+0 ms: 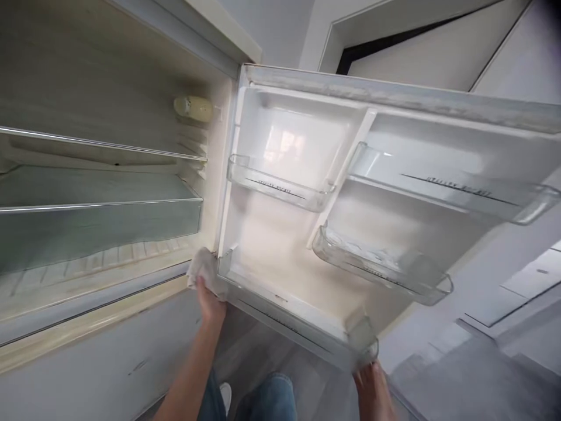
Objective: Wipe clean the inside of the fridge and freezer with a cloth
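My left hand (211,301) is closed around a white cloth (205,272). It presses the cloth near the lower hinge corner, between the refrigerator body (166,276) and its open door (280,245). My right hand (371,380) grips the lower outer corner of the door, its fingers slightly blurred. Clear plastic pockets line the door: a small upper one (280,186), a long upper one (456,190), a middle one (377,263) and a bottom one (289,327). Stains show on the door's gasket (394,99).
Inside the refrigerator are glass shelf edges (100,140), a translucent drawer (100,228) and a yellowish lamp cover (193,109). My jeans-clad knees (269,397) are below the door, above a grey floor (258,345). A door frame (333,41) stands behind.
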### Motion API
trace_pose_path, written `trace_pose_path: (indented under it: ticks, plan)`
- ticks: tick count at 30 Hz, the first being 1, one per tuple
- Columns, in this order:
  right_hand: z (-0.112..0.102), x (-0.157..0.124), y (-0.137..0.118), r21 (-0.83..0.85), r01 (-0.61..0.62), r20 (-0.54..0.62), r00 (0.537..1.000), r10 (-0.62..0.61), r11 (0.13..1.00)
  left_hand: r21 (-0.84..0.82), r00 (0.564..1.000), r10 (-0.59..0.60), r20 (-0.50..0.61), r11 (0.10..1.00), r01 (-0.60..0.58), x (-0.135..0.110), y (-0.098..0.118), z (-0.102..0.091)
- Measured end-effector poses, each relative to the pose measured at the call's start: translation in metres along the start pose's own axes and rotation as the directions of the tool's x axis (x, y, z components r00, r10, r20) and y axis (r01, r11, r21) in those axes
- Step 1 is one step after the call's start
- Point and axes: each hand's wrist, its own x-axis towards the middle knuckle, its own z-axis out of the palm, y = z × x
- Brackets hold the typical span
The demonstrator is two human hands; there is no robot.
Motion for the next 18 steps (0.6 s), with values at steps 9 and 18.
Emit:
trace_pose_path:
  ticks: [9, 18]
  plan:
    - [0.006, 0.000, 0.011, 0.073, 0.065, -0.036, 0.997, -0.063, 0.995, -0.188, 0.916, -0.399, 0.051, 0.897, 0.401, -0.050, -0.023, 0.004]
    - [0.007, 0.000, 0.008, 0.024, 0.121, -0.032, 0.992, -0.120, 0.992, -0.143, 0.695, -0.660, 0.285, 0.688, 0.711, -0.147, -0.085, 0.013]
